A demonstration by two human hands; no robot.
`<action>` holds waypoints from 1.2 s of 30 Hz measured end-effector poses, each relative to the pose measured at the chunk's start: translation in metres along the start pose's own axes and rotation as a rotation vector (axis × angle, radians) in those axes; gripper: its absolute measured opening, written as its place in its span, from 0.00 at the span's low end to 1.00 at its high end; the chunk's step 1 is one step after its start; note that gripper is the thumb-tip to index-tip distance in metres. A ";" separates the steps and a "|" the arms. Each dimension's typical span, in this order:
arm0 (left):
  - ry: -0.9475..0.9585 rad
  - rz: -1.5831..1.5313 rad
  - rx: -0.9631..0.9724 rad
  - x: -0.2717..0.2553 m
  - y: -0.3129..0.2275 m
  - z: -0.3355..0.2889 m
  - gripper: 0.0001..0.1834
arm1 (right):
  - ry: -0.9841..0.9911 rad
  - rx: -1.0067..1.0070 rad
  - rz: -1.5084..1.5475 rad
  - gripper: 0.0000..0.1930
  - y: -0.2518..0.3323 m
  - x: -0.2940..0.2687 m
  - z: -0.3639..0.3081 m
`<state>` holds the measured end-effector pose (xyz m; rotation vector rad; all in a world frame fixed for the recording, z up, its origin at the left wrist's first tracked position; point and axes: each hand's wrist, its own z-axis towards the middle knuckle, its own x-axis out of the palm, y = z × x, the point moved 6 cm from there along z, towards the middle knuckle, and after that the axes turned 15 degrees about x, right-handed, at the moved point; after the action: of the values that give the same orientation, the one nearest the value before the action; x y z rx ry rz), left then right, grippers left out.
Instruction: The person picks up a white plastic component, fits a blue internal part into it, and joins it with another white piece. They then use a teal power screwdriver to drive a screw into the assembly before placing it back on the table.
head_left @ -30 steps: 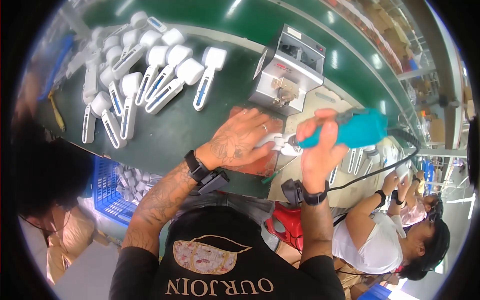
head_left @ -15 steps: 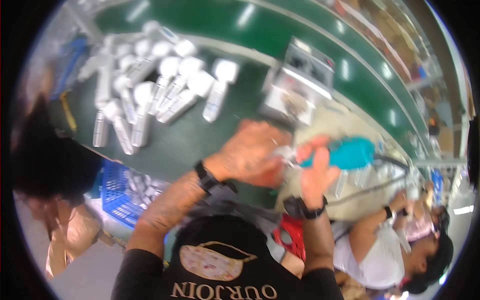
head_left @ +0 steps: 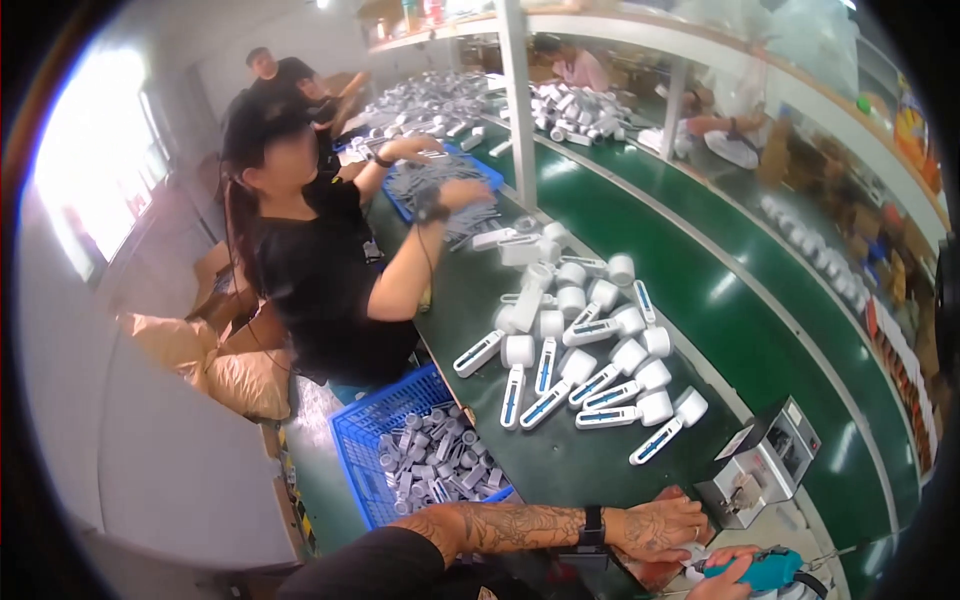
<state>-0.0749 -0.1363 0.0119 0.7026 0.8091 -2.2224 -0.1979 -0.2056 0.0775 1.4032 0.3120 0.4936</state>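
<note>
Smooth dark-green bench top [head_left: 560, 475], under bright workshop light. Nearest, just in front of the silver, boxy metal machine [head_left: 770, 465], wraps the right hand [head_left: 727, 580], cut off by the lower edge, firmly around a teal power tool [head_left: 765, 570]. Close beside that machine, lays the left hand [head_left: 660, 530] over a red-brown pad [head_left: 655, 575], fingertips at a small white piece [head_left: 692, 555] near the tool's tip, largely covered; impossible to say whether pinched or merely pressed. Well left of the machine, below bench level, a lattice-walled blue plastic basket [head_left: 350, 470] of grey pieces. Nearer the machine's left, overlapping glossy white handles [head_left: 578, 365], cup-ended, blue-striped. Far beyond, leftward of the machine, a co-worker's hand [head_left: 467, 193], motion-blurred, by a blue tray [head_left: 492, 173] of grey strips.
</note>
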 end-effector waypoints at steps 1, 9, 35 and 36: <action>0.038 -0.061 -0.017 0.002 0.002 0.000 0.25 | -0.013 0.039 -0.005 0.16 -0.001 0.000 0.002; -0.081 -0.015 0.140 -0.009 -0.015 0.002 0.20 | -0.164 -0.078 -0.158 0.11 0.051 -0.009 -0.043; -1.077 0.257 -0.853 -0.266 0.008 -0.216 0.23 | 0.005 0.161 0.104 0.22 -0.002 -0.033 -0.077; -1.078 0.336 -0.853 -0.278 0.006 -0.221 0.23 | -0.048 0.189 0.009 0.22 -0.010 -0.039 -0.077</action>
<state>0.1622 0.1257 0.0469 -0.6806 0.8278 -1.3833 -0.2673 -0.1596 0.0526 1.5983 0.3200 0.4460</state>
